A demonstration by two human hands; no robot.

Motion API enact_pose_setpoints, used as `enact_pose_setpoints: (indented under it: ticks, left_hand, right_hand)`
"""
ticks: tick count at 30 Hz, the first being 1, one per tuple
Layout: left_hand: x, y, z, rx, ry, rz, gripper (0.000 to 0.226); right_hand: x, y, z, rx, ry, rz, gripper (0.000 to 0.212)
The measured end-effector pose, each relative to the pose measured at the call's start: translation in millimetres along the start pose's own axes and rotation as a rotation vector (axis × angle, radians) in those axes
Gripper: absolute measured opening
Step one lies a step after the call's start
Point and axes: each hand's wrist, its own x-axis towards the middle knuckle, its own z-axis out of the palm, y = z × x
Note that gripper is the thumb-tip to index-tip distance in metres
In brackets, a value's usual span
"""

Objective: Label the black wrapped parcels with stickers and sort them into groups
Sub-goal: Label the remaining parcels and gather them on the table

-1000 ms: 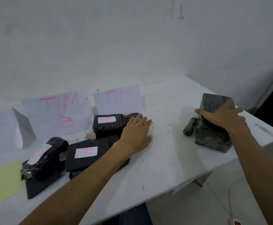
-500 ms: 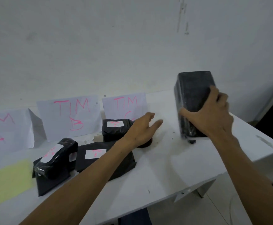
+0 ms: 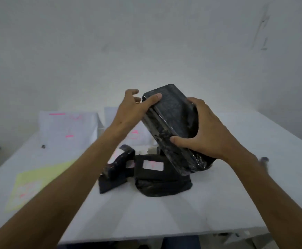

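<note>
signs [image 3: 69, 130] | pink marks, too blurred to read | parcel sticker [image 3: 153, 165] | pink scrawl, not legible

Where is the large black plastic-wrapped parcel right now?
The large black plastic-wrapped parcel is centre frame, tilted above the white table, held between left hand and right hand, over the labelled black parcels.
</note>
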Motion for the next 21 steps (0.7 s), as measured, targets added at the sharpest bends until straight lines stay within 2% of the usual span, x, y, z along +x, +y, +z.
enact_pose_setpoints:
  ticks: [4,8,11,16,18,21]
  left_hand:
    - [-18.6,2.9,-90.6,0.204,-0.04,-0.02,0.085]
    - [-48.2,-0.1,-166.8,0.312,-0.129,-0.129,0.054]
    - [-71.1,-16.6,-214.5,0.334,-0.141,-0.241,0.05]
    - [-108.6,-62.2,-264.2,0.418,-0.293,-0.404,0.063]
    - [-119.6,-83.5,-270.8,0.404,-0.359,-0.461,0.056]
    - [-127.4,-115.2,-273.2,0.328,-0.304,-0.471,0.04]
  right_hand:
    - [16.0,-45.7,31.4,0.114,-0.172,-0.107,0.103]
    - [25.1,-92.9,66.1,0.249,-0.407,-0.167,0.1]
    - [27.1,-122.4,100.6,0.292,-0.568,-0.196,0.099]
    - [12.0,-144.4,147.3,0.178,-0.804,-0.32,0.1]
    - [4.3,-143.9,157.8,0.104,-0.851,-0.379,0.103]
    - [1.0,-140.8,163.5,-0.069,-0.875,-0.452,0.112]
